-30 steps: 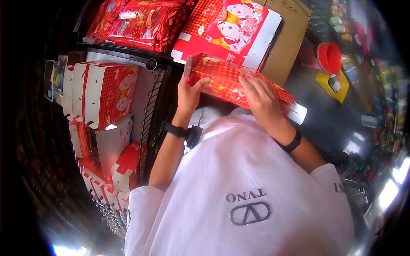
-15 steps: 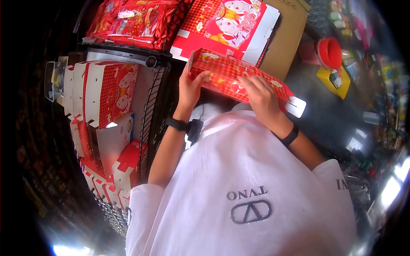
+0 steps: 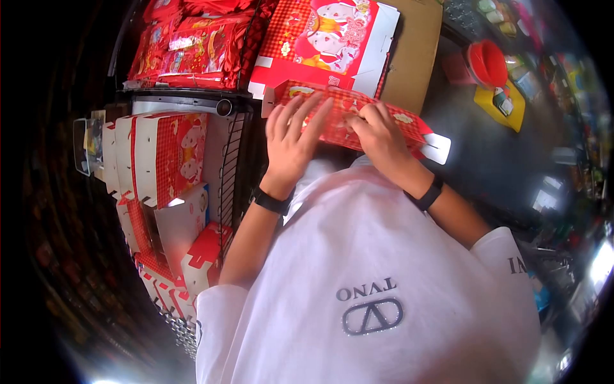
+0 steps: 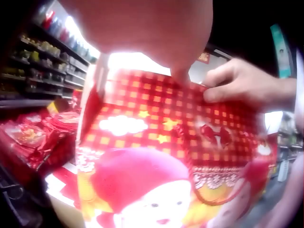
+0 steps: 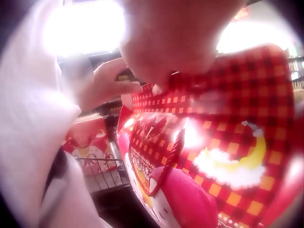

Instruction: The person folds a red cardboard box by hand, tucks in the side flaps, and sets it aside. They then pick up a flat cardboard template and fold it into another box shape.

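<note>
The red checked box (image 3: 340,131) lay across the upper middle of the frame, its long axis running left to right and dipping slightly rightward. The left hand (image 3: 292,139), fingers straight and spread, was over its left end; the right hand (image 3: 386,143), nearer its right end, seemed to pinch its edge (fingertips partly hidden).

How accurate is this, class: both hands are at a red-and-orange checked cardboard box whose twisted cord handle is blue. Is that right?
Not quite: the twisted cord handle is red, as the left wrist view shows. The left hand and right hand are indeed at the red-and-orange checked cardboard box.
</note>
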`<state>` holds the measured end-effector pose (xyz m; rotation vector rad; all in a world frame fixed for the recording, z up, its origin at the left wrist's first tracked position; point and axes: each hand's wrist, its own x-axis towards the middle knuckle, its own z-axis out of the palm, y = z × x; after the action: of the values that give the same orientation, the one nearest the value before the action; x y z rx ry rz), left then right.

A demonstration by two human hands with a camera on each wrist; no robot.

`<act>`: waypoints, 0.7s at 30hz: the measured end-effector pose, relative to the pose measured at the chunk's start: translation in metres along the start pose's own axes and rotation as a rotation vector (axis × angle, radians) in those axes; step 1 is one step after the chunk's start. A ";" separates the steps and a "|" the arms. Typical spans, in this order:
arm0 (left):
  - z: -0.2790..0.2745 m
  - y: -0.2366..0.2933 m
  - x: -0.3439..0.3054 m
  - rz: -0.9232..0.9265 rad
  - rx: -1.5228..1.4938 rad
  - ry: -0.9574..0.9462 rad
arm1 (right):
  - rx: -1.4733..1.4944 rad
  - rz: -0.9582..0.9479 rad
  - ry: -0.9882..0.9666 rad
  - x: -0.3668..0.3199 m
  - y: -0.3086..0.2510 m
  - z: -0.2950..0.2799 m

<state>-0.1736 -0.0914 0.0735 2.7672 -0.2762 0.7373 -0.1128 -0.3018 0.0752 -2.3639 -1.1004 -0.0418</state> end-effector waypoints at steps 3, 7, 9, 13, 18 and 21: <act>0.013 -0.009 0.010 0.102 -0.232 -0.279 | -0.056 -0.009 -0.006 -0.003 -0.001 0.001; 0.015 -0.008 0.017 0.054 -0.255 -0.306 | -0.097 -0.016 0.050 -0.010 -0.001 -0.016; 0.012 -0.010 0.022 0.005 -0.285 -0.274 | -0.096 0.086 0.081 -0.026 -0.001 -0.026; 0.014 -0.004 0.025 -0.012 -0.325 -0.304 | -0.054 0.195 0.118 -0.048 0.010 -0.021; 0.020 0.007 0.032 0.027 -0.336 -0.291 | 0.020 0.211 0.198 -0.050 0.020 -0.016; 0.026 0.022 0.038 0.067 -0.436 -0.300 | 0.035 0.190 0.229 -0.049 0.021 -0.018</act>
<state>-0.1347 -0.1248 0.0757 2.4453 -0.5219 0.2314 -0.1269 -0.3557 0.0697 -2.3521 -0.7612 -0.2171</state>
